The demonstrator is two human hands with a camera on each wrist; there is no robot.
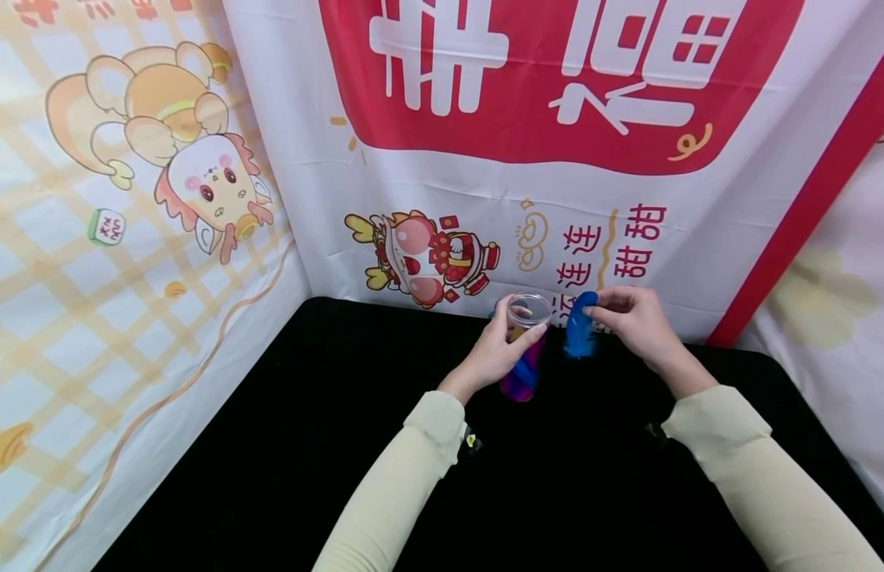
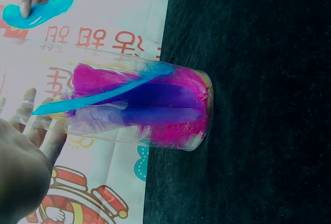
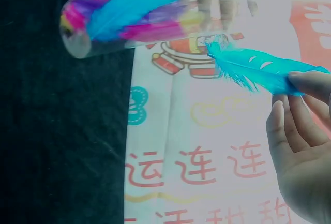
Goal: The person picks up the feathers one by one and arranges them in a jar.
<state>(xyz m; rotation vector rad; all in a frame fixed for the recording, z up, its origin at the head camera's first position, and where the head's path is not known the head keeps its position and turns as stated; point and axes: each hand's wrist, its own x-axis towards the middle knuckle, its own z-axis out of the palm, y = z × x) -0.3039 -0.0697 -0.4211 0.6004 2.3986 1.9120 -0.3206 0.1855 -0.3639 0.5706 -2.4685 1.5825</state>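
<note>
A clear plastic jar stands upright in my left hand, whose fingers and thumb curl round its upper part. Through its wall show pink, purple, blue and yellowish feathers. My right hand pinches a bright blue feather by one end between thumb and finger. That feather hangs just right of the jar, apart from it, its fluffy end pointing down. In the right wrist view the pinched feather lies close beside the jar.
A black cloth covers the table. Behind it hangs a white printed backdrop with red lettering and cartoon figures, close to both hands. A checked curtain borders the left side. Near the left sleeve is a small dark object, too small to make out.
</note>
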